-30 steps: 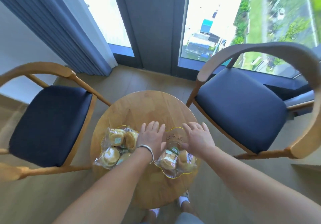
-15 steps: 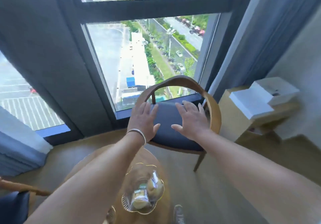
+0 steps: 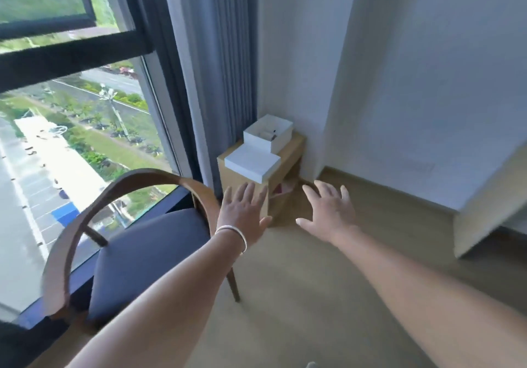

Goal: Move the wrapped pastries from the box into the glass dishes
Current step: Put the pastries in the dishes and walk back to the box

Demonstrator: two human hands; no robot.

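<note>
A white open box point(image 3: 269, 133) sits on a small wooden side table point(image 3: 288, 153) in the room's corner, with its flat white lid point(image 3: 252, 162) lying in front of it. My left hand point(image 3: 242, 213), a silver bracelet on its wrist, is stretched forward with fingers spread and holds nothing. Spread the same way, my right hand point(image 3: 329, 210) is empty too. Both hands hover in the air a little short of the side table. The glass dishes, the pastries and the round table are out of view.
A wooden armchair with a dark blue seat point(image 3: 142, 253) stands at the left by the tall window point(image 3: 71, 139). Grey curtains point(image 3: 216, 68) hang beside the white wall. Light wood floor point(image 3: 313, 296) stretches ahead; a pale furniture edge point(image 3: 490, 202) juts in at right.
My view has swung right, away from the round table and dishes toward the corner with the white box. Both open hands moved with it, from over the dishes to near the side table.
</note>
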